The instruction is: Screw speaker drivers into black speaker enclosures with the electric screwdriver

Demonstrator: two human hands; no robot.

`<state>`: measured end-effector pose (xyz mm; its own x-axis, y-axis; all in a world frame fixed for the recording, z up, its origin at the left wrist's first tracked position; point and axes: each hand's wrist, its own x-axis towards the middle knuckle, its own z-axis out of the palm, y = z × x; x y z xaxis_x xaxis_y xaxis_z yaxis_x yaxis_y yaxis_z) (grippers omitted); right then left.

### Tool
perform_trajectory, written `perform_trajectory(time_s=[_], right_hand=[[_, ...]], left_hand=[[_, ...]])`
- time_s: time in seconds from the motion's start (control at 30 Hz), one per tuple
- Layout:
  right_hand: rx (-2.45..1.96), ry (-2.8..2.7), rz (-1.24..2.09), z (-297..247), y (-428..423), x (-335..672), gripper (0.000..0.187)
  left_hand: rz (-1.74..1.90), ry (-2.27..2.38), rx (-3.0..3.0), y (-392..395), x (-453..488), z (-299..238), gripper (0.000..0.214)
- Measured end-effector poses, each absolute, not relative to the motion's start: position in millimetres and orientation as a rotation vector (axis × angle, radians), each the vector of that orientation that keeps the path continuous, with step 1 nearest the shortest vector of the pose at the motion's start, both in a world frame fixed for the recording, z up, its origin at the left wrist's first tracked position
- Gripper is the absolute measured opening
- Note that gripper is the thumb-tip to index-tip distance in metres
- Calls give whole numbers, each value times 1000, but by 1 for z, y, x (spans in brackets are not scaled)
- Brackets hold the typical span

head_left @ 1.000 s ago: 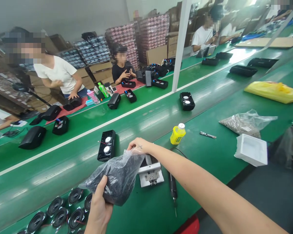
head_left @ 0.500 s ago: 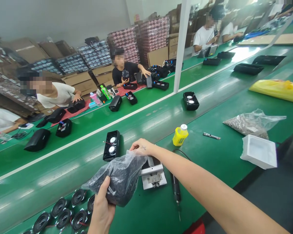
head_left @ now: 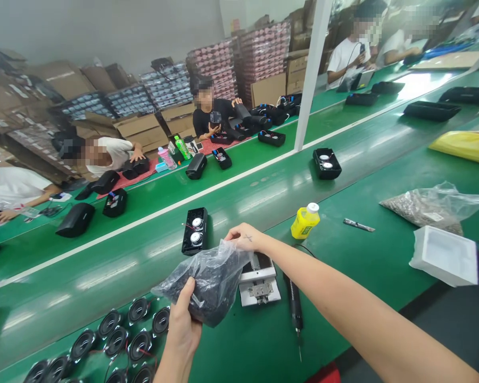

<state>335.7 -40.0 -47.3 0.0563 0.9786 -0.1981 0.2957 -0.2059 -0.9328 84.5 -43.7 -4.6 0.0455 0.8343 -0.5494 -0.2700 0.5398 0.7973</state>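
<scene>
A clear plastic bag (head_left: 213, 284) filled with small dark pieces hangs between my two hands over the bench. My left hand (head_left: 183, 319) supports its lower left side, thumb pressed on top. With closed fingers my right hand (head_left: 241, 238) pinches the gathered upper edge of the bag. Partly hidden behind the bag and my right wrist lies a metal fixture (head_left: 260, 287). A black electric screwdriver (head_left: 294, 306) rests right of that fixture. Beyond the bag, a black speaker housing (head_left: 195, 231) with two round white-backed drivers sits on the conveyor.
Several loose speaker drivers (head_left: 115, 340) lie at the lower left. To the right are a yellow bottle (head_left: 304, 221), a utility knife (head_left: 358, 225), a bag of screws (head_left: 427, 206) and a white foam box (head_left: 447, 255). Co-workers sit across the conveyor (head_left: 259, 186) behind a white post (head_left: 312, 74).
The view has turned left, so most things appear farther right. Both hands keep hold of the bag. Across the line, a co-worker in black has moved a dark housing.
</scene>
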Motion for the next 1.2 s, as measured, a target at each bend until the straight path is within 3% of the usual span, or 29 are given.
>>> perform_trajectory(time_s=[0.73,1.2], right_hand=[[-1675,-1401,1187,-31,-39,337,25],[-1796,-1577,1154,-5,-24,301,23]], left_hand=[[901,1094,321,-42,80,-37,33],[777,925,57,-28,68,-114,34]])
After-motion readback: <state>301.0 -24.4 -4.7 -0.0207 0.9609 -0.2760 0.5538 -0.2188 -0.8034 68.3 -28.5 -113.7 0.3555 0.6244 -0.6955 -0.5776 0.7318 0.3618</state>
